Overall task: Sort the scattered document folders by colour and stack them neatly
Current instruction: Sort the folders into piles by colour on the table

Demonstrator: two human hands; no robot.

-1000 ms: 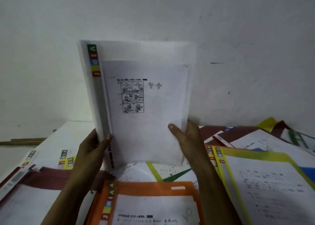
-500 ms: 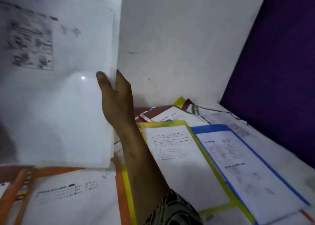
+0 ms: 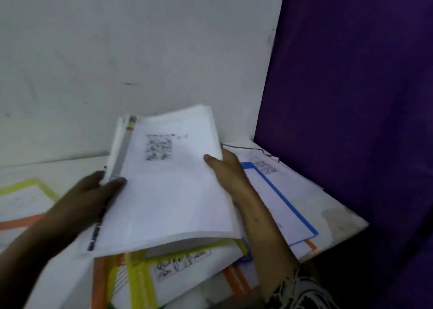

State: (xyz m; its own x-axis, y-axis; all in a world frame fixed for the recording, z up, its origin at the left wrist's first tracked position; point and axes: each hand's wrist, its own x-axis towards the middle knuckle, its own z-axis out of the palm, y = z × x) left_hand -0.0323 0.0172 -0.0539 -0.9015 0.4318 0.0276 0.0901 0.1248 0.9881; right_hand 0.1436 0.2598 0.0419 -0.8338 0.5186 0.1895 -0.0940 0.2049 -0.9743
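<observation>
A white, see-through document folder (image 3: 168,186) with a printed sheet inside hangs tilted over the table, held at both sides. My left hand (image 3: 93,194) grips its spine edge, thumb on top. My right hand (image 3: 228,170) grips its right edge. Under it lie a yellow-edged folder (image 3: 164,262) and orange-edged folders (image 3: 100,278). To the right, a blue-edged folder (image 3: 281,198) lies flat on the table, partly hidden by my right forearm.
A white wall rises behind the table; a purple panel (image 3: 351,97) stands at the right. More yellow (image 3: 28,184) and orange (image 3: 21,223) folder edges lie at the left. The table's right edge (image 3: 346,233) drops into darkness. Another white sheet (image 3: 257,158) lies in the back corner.
The white folder has come down from upright in front of the wall to a tilted, near-flat pose low over the pile. The view has swung right, toward the purple panel.
</observation>
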